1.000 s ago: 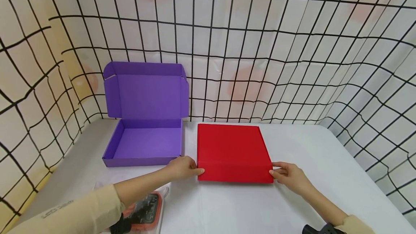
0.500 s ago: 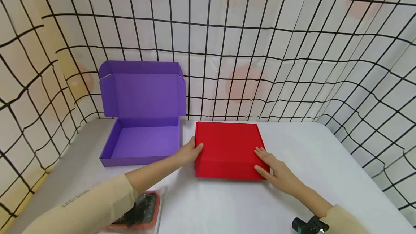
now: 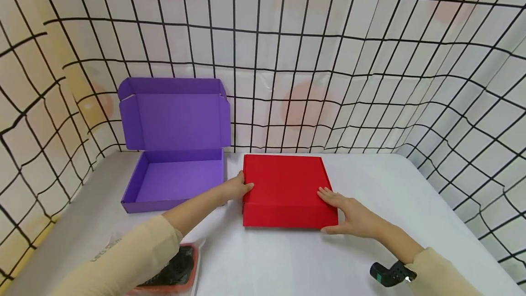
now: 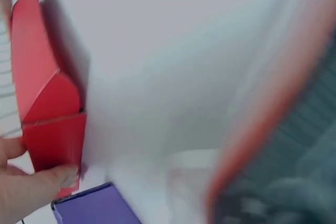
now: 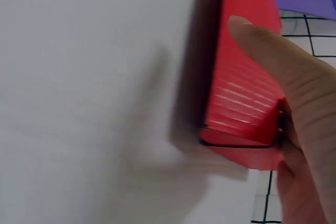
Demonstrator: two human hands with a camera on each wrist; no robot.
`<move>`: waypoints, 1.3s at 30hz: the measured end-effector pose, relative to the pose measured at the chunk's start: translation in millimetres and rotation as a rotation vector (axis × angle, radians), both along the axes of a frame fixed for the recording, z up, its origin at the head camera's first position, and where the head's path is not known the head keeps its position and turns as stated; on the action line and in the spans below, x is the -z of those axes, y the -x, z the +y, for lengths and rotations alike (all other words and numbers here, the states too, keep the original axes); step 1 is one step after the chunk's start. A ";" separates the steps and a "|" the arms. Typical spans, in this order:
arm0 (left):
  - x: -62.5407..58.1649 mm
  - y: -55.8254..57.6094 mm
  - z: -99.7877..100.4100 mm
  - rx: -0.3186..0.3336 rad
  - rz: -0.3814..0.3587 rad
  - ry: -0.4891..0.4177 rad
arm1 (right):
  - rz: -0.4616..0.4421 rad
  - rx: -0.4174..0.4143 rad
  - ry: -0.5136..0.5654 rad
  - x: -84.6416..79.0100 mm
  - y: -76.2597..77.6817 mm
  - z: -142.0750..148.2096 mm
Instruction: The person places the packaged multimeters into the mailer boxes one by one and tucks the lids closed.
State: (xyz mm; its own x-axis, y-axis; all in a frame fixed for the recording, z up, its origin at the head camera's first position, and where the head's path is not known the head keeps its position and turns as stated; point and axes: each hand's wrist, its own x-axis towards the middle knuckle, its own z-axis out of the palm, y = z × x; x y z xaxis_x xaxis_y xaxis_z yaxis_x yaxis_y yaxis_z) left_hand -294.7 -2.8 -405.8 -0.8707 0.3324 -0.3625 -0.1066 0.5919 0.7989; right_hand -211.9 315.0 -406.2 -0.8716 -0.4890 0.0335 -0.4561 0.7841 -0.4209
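Observation:
A red cardboard box with its lid down lies on the white table, right of the middle. My left hand grips its left side, the thumb at the lid's edge. In the left wrist view, thumb and fingers hold the end of the red box near a corner. My right hand rests at the box's right side, fingers straight over the lid's edge and thumb spread toward the front corner. The right wrist view shows that thumb stretched over the red box; the other fingers are partly hidden behind it.
An open purple box stands to the left, its lid upright. A black and orange item in clear plastic lies at the front left, partly under my left sleeve. Black grid panels surround the white table.
Both hands have moved from the red box's front corners back along its sides. The right fingers have come onto the lid, and the right thumb has since slid down toward the front corner.

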 end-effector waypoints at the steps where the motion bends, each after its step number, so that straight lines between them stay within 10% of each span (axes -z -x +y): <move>1: -1.2 1.2 -1.2 0.005 -0.029 -0.018 | -0.031 -0.026 -0.016 -3.0 2.1 0.8; 8: -11.7 8.0 -4.9 0.009 -0.095 -0.036 | -0.134 -0.122 -0.055 -14.0 15.0 3.9; 22: -43.7 26.0 7.4 0.346 0.156 0.547 | -0.014 -0.209 -0.040 -1.6 14.3 5.4; 39: -33.6 32.0 3.7 0.130 0.087 0.278 | 0.110 -0.115 -0.058 7.0 6.9 13.9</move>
